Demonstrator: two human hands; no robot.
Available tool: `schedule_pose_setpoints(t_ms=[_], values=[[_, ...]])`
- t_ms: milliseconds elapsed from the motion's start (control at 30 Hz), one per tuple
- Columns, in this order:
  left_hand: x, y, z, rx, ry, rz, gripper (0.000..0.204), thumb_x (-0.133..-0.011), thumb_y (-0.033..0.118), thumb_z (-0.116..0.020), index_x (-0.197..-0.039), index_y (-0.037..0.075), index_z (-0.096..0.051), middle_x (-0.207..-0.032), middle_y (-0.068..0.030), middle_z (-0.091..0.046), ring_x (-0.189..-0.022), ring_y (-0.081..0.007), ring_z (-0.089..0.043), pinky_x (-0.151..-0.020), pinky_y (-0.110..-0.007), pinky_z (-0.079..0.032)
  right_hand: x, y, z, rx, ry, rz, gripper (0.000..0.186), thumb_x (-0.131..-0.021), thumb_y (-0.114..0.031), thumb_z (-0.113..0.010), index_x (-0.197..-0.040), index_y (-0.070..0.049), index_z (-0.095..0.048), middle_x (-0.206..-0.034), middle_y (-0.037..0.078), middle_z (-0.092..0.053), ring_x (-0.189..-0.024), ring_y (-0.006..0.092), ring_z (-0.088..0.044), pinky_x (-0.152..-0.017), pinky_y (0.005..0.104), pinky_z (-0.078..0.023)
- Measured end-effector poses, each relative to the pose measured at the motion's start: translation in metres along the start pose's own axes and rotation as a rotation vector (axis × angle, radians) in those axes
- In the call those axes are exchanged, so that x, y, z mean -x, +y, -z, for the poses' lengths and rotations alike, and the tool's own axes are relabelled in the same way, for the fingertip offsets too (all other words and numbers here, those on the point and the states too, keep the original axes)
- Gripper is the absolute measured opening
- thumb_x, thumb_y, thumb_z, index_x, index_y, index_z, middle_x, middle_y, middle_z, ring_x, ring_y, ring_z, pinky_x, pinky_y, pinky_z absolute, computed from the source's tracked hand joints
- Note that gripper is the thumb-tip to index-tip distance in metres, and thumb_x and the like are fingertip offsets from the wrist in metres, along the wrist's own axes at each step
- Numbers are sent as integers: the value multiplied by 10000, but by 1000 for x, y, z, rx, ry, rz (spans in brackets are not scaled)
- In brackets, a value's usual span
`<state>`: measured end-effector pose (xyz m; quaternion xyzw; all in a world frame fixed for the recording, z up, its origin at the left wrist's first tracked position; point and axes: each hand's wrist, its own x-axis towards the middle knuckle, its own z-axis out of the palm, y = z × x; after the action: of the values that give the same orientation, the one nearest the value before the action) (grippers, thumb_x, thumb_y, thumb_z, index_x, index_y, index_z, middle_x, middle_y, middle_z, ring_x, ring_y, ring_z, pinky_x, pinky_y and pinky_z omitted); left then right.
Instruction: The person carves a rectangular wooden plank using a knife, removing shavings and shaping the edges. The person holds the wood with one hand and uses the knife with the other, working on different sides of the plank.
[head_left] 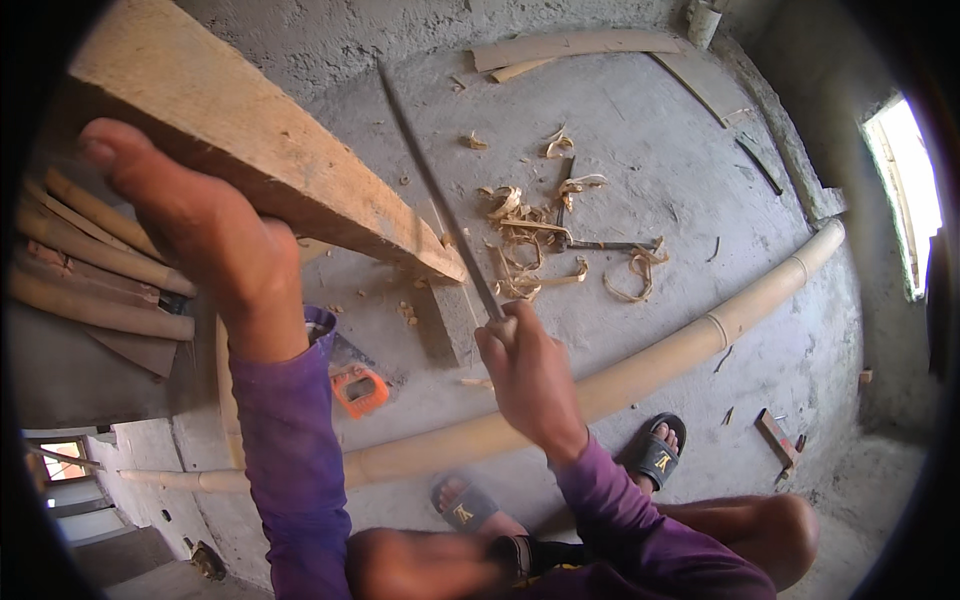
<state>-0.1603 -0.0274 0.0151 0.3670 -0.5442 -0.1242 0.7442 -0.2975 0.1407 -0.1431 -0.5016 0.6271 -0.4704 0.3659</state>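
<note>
My left hand (205, 225) rests against the side of a thick wooden beam (290, 150), thumb stretched along it. The other fingers are mostly hidden; the hand appears to hold the beam. The beam slants from the upper left down to a wood block (450, 325) on the floor. My right hand (530, 375) is closed round the handle of a long knife (435, 185). Its narrow dark blade points up and away, beside the beam's lower end. Below both hands, a long bamboo pole (620, 385) lies across the floor.
Curled shavings (510, 205) lie around a dark metal tool (563, 238). An orange tool handle (360, 390) sits near my left forearm. Bamboo lengths (100, 255) are stacked at left. My sandalled feet (660, 450) are beside the pole; a small wooden piece (778, 438) lies right.
</note>
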Motion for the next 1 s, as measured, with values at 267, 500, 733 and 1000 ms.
schedule_pose_setpoints(t_ms=[267,500,733,1000], values=[[-7,-6,6,-14,-24,-74,859,-1019,685,-395,-1534,9,-267,-1550,-180,-327,-1395,-259,-366,-1211,-402,-257,-14,78,-37,155,-42,41,213,-976,-183,-619,-1017,-15,-495,-696,179,-627,-621,375,-653,-557,473,-494],[-8,-4,13,9,8,-50,871,-1014,693,-394,-1539,12,-258,-1558,-180,-318,-1406,-261,-358,-1214,-403,-253,-24,53,-5,-344,-321,-506,238,-974,-184,-634,-1071,-13,-499,-755,212,-652,-664,452,-656,-561,464,-503],[-8,-4,13,28,11,-33,882,-1010,701,-393,-1545,14,-248,-1566,-180,-310,-1417,-263,-350,-1216,-403,-250,-2,52,-25,-73,111,112,250,-977,-188,-629,-1077,9,-511,-767,219,-661,-709,423,-670,-603,466,-516],[-4,-4,12,61,-10,14,895,-1005,710,-391,-1551,18,-238,-1575,-180,-300,-1429,-265,-340,-1219,-403,-245,-23,46,7,-304,-331,-557,258,-986,-213,-627,-1061,-2,-499,-740,199,-656,-672,436,-672,-562,456,-511]])
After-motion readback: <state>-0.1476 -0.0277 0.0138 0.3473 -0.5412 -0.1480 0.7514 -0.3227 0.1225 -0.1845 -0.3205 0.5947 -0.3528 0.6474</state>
